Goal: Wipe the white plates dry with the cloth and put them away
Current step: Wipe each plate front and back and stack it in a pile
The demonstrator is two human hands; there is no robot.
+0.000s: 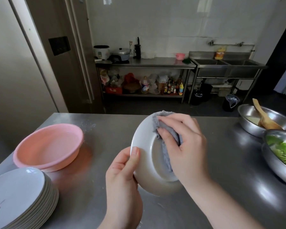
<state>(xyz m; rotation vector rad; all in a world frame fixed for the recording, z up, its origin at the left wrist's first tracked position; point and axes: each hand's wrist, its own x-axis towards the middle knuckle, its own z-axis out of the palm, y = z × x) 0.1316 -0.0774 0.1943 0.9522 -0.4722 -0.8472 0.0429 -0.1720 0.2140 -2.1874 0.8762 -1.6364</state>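
Note:
A white plate [145, 146] is held tilted above the steel table [213, 162], its underside turned toward me. My left hand [122, 179] grips the plate's lower left rim, thumb on the underside. My right hand [183, 146] holds a grey cloth [165, 129] bunched in its fingers and presses it against the plate's underside and upper rim. A stack of several white plates [20, 199] stands at the table's near left corner.
An empty pink plastic basin [48, 146] sits left of the held plate. At the right edge are a steel bowl with a wooden spatula [264, 119] and a steel bowl of green vegetables [281, 154]. Shelving and a sink stand across the room.

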